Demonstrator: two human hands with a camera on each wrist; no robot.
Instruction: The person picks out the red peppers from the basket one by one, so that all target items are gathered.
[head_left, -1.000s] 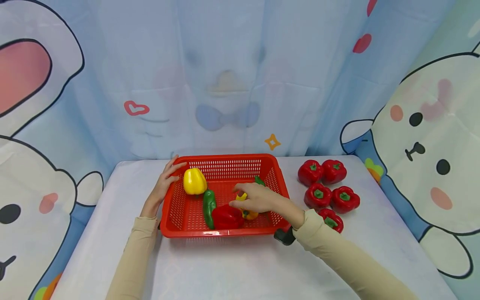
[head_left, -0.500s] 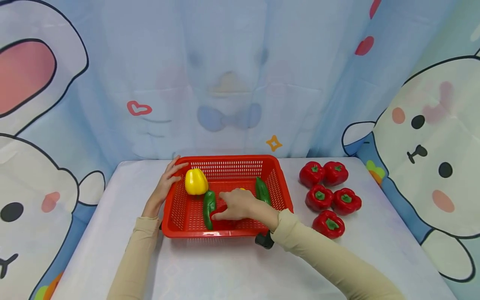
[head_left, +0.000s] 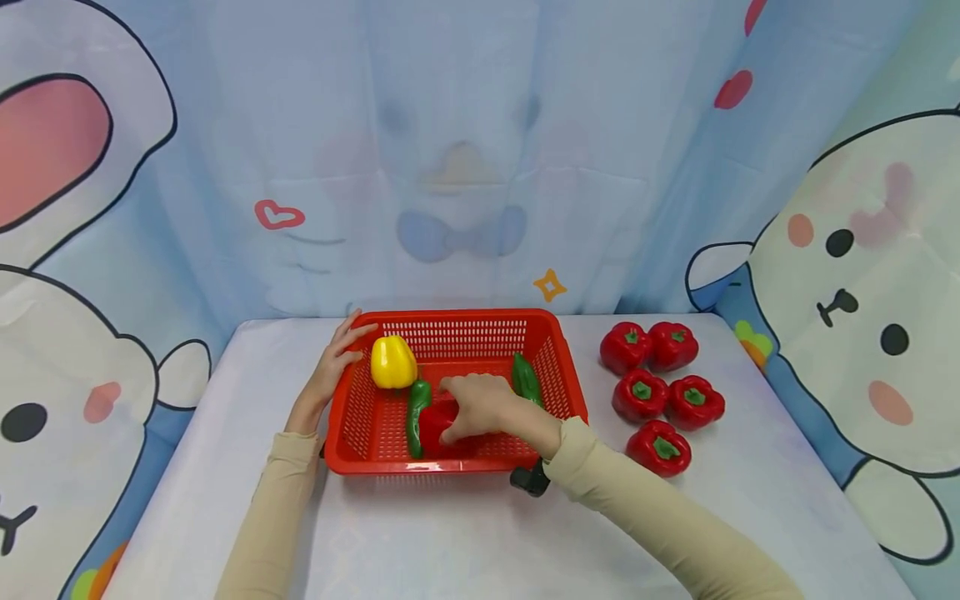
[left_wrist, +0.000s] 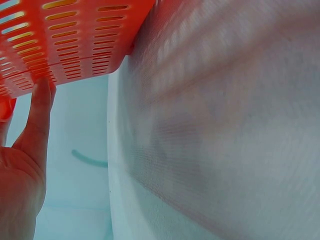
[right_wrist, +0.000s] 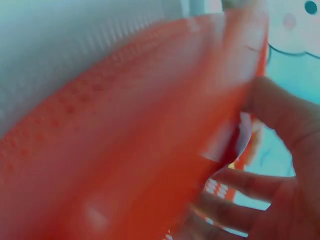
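A red plastic basket point(head_left: 442, 467) with slotted walls stands on the table. My left hand point(head_left: 328, 371) holds its left rim; in the left wrist view a digit point(left_wrist: 40, 107) presses against the outer wall. Inside the basket, my right hand point(head_left: 483, 408) grips a red bell pepper point(head_left: 433, 427), thumb and fingers spread around its sides. That pepper lies against a long green vegetable point(head_left: 417, 417), smooth like a cucumber. A yellow bell pepper point(head_left: 393, 362) sits at the back left of the basket. Another long green vegetable point(head_left: 527, 377) lies along the right, partly behind my right hand.
Right of the basket, several red bell peppers point(head_left: 640, 396) stand in a cluster on the white-covered table point(head_left: 420, 542). A blue patterned curtain point(head_left: 450, 108) hangs behind the table.
My right hand has moved left from over the yellow-orange pepper, now hidden, to the red bell pepper and closed around it. The left hand stays on the rim.
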